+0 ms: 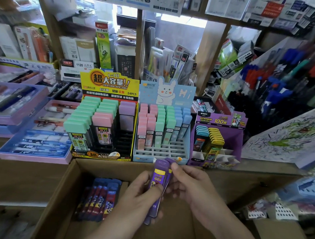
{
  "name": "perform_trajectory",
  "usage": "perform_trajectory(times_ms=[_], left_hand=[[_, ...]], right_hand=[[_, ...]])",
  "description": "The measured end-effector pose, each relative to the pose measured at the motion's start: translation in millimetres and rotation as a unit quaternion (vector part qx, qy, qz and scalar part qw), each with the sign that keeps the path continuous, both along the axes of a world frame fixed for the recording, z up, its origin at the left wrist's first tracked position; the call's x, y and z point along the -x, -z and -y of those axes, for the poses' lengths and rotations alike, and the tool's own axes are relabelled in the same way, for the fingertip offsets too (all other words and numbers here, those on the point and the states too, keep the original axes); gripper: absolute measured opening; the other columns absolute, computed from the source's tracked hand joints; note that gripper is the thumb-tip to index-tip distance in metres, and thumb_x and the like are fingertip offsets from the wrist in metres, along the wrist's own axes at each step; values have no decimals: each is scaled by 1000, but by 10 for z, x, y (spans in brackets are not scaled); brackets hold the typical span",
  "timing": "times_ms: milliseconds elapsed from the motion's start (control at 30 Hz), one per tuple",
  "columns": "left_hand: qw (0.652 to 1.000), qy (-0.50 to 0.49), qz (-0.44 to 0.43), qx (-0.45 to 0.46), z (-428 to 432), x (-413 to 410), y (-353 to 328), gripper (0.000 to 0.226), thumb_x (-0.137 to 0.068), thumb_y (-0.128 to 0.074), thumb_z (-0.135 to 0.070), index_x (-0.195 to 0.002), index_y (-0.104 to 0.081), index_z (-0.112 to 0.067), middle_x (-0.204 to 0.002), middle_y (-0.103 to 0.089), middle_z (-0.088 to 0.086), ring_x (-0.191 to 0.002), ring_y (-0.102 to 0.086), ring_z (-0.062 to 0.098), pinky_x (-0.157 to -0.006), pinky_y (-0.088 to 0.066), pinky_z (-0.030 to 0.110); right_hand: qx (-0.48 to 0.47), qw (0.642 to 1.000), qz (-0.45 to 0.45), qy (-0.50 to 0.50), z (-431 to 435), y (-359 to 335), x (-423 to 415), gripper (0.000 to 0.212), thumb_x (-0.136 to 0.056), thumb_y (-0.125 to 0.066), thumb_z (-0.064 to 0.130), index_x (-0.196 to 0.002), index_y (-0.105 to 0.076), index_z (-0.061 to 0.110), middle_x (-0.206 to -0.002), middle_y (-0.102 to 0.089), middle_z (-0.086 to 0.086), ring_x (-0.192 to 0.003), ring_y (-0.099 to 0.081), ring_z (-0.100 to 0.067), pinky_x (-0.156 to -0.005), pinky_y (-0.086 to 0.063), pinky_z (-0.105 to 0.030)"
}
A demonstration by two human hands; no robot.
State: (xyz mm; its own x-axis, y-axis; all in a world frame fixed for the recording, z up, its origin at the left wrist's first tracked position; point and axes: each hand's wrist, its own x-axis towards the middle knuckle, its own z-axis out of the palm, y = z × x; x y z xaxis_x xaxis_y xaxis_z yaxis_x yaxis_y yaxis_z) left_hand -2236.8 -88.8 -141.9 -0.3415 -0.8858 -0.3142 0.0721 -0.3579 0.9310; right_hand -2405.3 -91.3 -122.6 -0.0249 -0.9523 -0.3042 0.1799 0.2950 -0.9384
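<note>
L hand and R hand meet at lower ctr of frame, both on a small stack of purple lead cases, held upright w/ a slight tilt. L fingers are curled round the stack's lower half, clamped on it. R fingers pinch the upper edge of the rear case, thumb tip near its top. The stack hangs above the open cardboard box, which fills the bottom of frame. Lower left inside the box lies a row of blue-red cases, side by side, just beside the L wrist but not touching.

Past the box's far wall runs the bench. The stack's tops overlap the front lip of the pale blue rabbit display at ctr, so that lip is partly hidden. Its slots hold pink, mint and blue capped cases. Left of it, touching, is the yellow display w/ mint, pink and lilac capped cases. Right of it is the purple display, holding teal and yellow capped cases in its rear-left slots. It sits up and right of the R hand, near but apart.

Left edge: lilac trays of pens, stacked stepwise. Right edge: a scribbled test sheet, sloping, w/ pen racks above it at upper right. Far back, upper ctr: wooden shelves crammed w/ pen packets. Labels there are mostly too blurred to read.
</note>
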Motion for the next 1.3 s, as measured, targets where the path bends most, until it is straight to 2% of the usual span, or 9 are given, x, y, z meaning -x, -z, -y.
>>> perform_trajectory(times_ms=[100, 233, 367, 433, 600, 733, 867, 1200, 1300], left_hand=[[1000, 6, -12, 14, -15, 77, -38, 37, -75, -66, -49, -107, -68, -33, -81, -68, 6, -56, -62, 26, -52, -42, 31], [1000, 4, -15, 25, -60, 202, -72, 12, -96, -64, -31, -105, -71, -36, -90, -74, 6, -63, -69, 27, -54, -47, 32], [1000, 6, -11, 11, -99, 283, -126, 21, -99, -58, -25, -102, -71, -41, -95, -76, 6, -67, -73, 29, -55, -48, 33], [1000, 3, -20, 5, -104, 317, -143, 22, -100, -56, -24, -101, -71, -40, -96, -77, 8, -64, -72, 30, -53, -46, 32], [999, -6, -36, -14, -107, 390, -185, 26, -100, -57, -21, -92, -72, -42, -91, -78, 13, -59, -68, 30, -49, -46, 30], [999, -1, -39, -9, -99, 429, -225, 24, -97, -61, -22, -89, -73, -41, -84, -76, 15, -60, -68, 30, -51, -49, 30], [999, -23, -29, -12, -86, 463, -201, 14, -96, -64, -18, -102, -71, -29, -81, -75, 18, -58, -68, 32, -49, -50, 31], [999, -41, 0, -30, -27, 403, -60, 16, -95, -64, -18, -110, -68, -22, -83, -76, 17, -61, -69, 34, -51, -50, 32], [999, -41, 2, -30, -17, 382, -48, 15, -95, -64, -18, -109, -68, -20, -83, -76, 17, -60, -69, 34, -51, -49, 32]], right_hand=[[37, 999, -19, 29, -44, -58, 99, 25, -92, -69, 28, -93, -79, 5, -87, -75, -21, -71, -65, -20, -58, -52, -25], [72, 995, -37, 65, -108, -175, 243, 22, -82, -73, 30, -89, -81, 11, -89, -76, -21, -72, -68, -19, -60, -55, -24], [114, 984, -71, 119, -149, -281, 471, 10, -87, -74, 17, -91, -81, 13, -82, -76, -17, -64, -66, -17, -55, -54, -23], [144, 973, -102, 147, -173, -362, 628, 11, -89, -73, 10, -94, -82, 15, -80, -76, -14, -63, -65, -16, -55, -54, -22], [200, 947, -187, 169, -233, -687, 1077, 12, -86, -73, 17, -93, -81, 23, -85, -80, -5, -68, -71, -10, -58, -56, -16], [224, 912, -269, 214, -162, -815, 1447, 15, -90, -74, 10, -87, -80, 23, -73, -76, 0, -60, -64, -3, -55, -52, -13], [234, 902, -305, 196, 39, -810, 1599, 21, -96, -69, 12, -90, -80, 29, -80, -77, -5, -69, -69, -15, -62, -58, -22], [257, 870, -395, 149, 485, -657, 1604, 39, -94, -69, 2, -92, -75, 40, -80, -78, 10, -73, -74, -11, -69, -61, -20], [236, 865, -422, 137, 535, -599, 1608, 28, -93, -71, 4, -102, -76, 30, -82, -78, 13, -76, -73, -5, -73, -62, -21]])
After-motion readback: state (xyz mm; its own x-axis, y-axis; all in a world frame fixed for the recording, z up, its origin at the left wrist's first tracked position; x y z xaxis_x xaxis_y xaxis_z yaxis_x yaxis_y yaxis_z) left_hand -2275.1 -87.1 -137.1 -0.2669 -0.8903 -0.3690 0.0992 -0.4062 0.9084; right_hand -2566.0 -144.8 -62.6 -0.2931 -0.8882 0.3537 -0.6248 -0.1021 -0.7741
